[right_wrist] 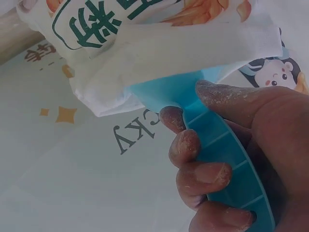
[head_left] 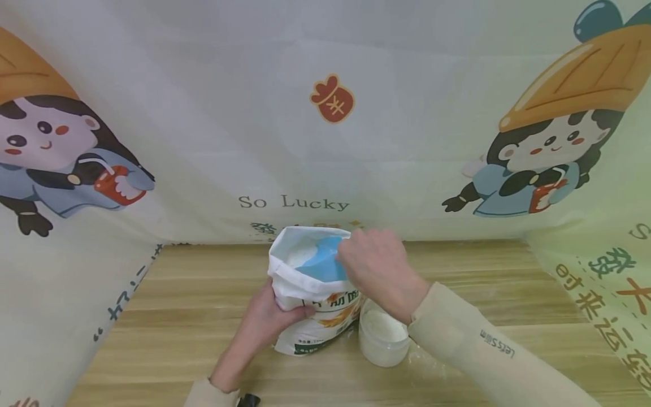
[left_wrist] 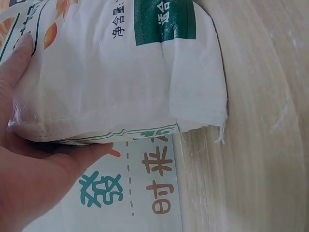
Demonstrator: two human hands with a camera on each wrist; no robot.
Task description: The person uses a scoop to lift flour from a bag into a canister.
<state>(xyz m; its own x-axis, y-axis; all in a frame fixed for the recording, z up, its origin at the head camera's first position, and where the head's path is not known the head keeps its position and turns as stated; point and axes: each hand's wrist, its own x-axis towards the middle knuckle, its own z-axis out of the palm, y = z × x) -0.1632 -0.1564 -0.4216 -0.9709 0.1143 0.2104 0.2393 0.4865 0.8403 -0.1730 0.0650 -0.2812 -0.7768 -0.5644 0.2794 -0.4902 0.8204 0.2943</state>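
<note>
the head view looks forward and down; both wrist views (much closer) share the bag.

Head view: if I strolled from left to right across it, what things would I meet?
A printed cartoon figure → the white bag → the translucent tub → a second printed cartoon figure.
</note>
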